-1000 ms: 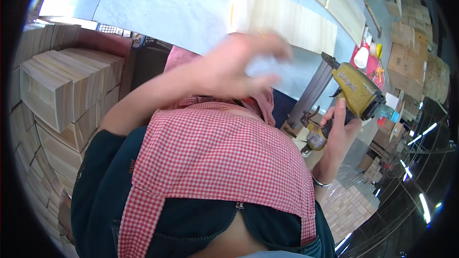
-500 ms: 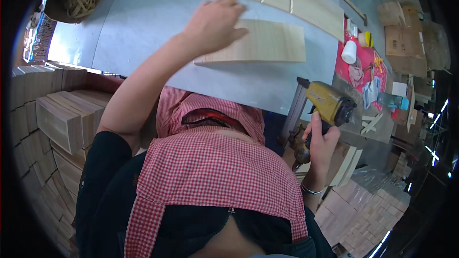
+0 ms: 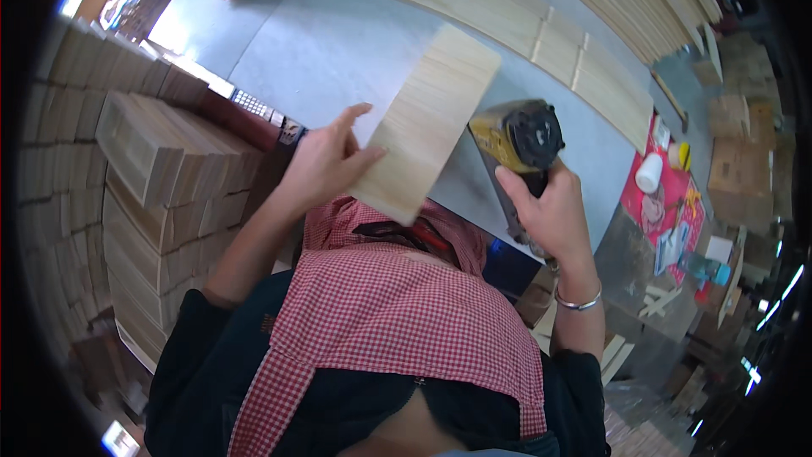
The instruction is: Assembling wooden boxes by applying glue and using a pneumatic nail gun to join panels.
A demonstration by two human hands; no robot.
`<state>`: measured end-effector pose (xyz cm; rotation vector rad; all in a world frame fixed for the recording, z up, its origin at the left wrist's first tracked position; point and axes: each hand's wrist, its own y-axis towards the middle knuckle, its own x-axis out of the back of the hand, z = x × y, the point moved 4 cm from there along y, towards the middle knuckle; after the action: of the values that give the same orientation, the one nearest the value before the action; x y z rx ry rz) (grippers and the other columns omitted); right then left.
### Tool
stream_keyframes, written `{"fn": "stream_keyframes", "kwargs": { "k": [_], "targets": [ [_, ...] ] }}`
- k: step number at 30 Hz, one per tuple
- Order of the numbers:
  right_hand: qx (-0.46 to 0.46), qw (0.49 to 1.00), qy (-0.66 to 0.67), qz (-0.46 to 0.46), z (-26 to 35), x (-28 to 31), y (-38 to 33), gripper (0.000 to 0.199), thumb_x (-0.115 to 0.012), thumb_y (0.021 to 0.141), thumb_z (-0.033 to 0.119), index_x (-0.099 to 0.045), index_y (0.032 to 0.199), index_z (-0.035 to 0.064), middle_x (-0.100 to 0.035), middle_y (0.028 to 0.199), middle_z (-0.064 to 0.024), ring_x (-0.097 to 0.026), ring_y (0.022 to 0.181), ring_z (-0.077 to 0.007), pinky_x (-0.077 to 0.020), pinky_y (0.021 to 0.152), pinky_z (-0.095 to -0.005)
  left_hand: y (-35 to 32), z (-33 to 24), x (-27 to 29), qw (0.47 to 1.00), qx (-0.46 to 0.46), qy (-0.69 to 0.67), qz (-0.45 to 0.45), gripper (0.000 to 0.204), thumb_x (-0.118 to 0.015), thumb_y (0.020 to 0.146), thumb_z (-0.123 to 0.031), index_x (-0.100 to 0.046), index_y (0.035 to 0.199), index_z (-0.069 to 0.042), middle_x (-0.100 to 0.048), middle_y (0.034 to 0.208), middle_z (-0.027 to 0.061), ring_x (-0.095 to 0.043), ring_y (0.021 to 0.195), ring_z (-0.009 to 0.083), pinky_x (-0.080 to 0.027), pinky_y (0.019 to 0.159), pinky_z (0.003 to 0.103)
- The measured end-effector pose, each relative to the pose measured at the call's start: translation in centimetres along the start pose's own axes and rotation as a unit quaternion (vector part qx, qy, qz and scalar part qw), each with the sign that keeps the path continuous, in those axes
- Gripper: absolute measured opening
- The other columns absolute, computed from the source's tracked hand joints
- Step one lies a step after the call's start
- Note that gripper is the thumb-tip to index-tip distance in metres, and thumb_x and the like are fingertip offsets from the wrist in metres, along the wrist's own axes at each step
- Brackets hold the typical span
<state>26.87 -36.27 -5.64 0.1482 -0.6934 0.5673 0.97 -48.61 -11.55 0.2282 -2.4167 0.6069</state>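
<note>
Left hand (image 3: pixel 326 165) grips the near end of a pale wooden panel (image 3: pixel 427 123), thumb over the top face and fingers wrapped behind, holding it up tilted above the grey desk (image 3: pixel 338 51). We see the panel clear of the desk, its far end pointing up and away, its lower corner close to the red checked cloth (image 3: pixel 389 322) at the chest. Right hand (image 3: pixel 554 211) is clenched round the handle of a yellow nail gun (image 3: pixel 516 140), the round black cap facing us; a metal bangle (image 3: pixel 579 300) sits on that wrist.

Handling, as we judge it: the panel looks thin, stiff and light, made of glued strips, so it should not sag when held at one end, but an end grip leaves it free to swing. Edges are the safe hold; a flat pinch mid-length would steady it better. The nail gun looks heavy and top-loaded and wants a full fist on the handle.

Around: stacked wooden boxes (image 3: pixel 144 169) at left, and more flat panels (image 3: pixel 507 17) lying along the far desk.
</note>
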Motion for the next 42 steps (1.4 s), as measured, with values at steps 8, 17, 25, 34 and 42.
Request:
{"fn": "stream_keyframes", "kwargs": {
  "k": [8, 17, 25, 34, 42],
  "targets": [
    [-0.016, 0.999, -0.043, -0.005, 2.9, 0.9, 4.0, 0.034, -0.077, 0.085, 0.016, -0.067, 0.106, -0.0088, -0.075, 0.083, -0.0140, -0.068, 0.064, -0.0231, -0.0517, 0.057, -0.0323, 1.3, 1.2, -5.6, 0.941, -0.069, -0.332, 0.006, 0.052, -0.070, 0.096, -0.018, -0.050, 0.139, 0.004, -0.068, 0.102, 0.0152, -0.066, 0.077, 0.0185, -0.054, 0.067, 0.028],
    [-0.084, 0.994, -0.068, -0.024, 1.2, 5.7, -3.9, 0.040, -0.082, 0.080, 0.007, -0.066, 0.113, -0.0076, -0.074, 0.097, -0.0159, -0.071, 0.081, -0.0218, -0.0563, 0.068, -0.0306, 15.6, 3.1, 5.2, 0.975, -0.077, 0.010, -0.206, 0.040, -0.077, 0.081, -0.027, -0.071, 0.112, -0.002, -0.067, 0.108, 0.0165, -0.066, 0.084, 0.0278, -0.055, 0.075, 0.038],
    [-0.054, 0.992, -0.079, -0.087, -0.2, 4.4, -8.3, 0.035, -0.085, 0.076, 0.007, -0.068, 0.102, -0.0078, -0.075, 0.091, -0.0158, -0.071, 0.072, -0.0221, -0.0555, 0.061, -0.0300, 14.0, 1.3, 5.1, 0.951, -0.132, -0.044, -0.275, 0.030, -0.071, 0.081, -0.021, -0.074, 0.096, 0.004, -0.071, 0.087, 0.0167, -0.064, 0.076, 0.0302, -0.054, 0.073, 0.039],
    [-0.067, 0.996, -0.061, -0.004, 0.8, 3.5, -6.3, 0.036, -0.087, 0.076, 0.008, -0.067, 0.101, -0.0080, -0.074, 0.091, -0.0178, -0.072, 0.072, -0.0234, -0.0554, 0.059, -0.0305, 14.8, 2.5, 4.5, 0.947, -0.155, -0.055, -0.276, 0.033, -0.072, 0.082, -0.024, -0.075, 0.101, 0.003, -0.070, 0.096, 0.0189, -0.065, 0.082, 0.0311, -0.054, 0.076, 0.038],
    [-0.054, 0.997, -0.029, -0.040, 0.9, 3.9, -6.3, 0.035, -0.085, 0.078, 0.008, -0.067, 0.103, -0.0075, -0.075, 0.093, -0.0175, -0.073, 0.075, -0.0244, -0.0564, 0.061, -0.0312, 14.6, 2.2, 4.2, 0.938, -0.146, -0.054, -0.311, 0.034, -0.073, 0.082, -0.024, -0.075, 0.102, 0.004, -0.069, 0.099, 0.0202, -0.065, 0.086, 0.0314, -0.054, 0.079, 0.039]
  ]
}}
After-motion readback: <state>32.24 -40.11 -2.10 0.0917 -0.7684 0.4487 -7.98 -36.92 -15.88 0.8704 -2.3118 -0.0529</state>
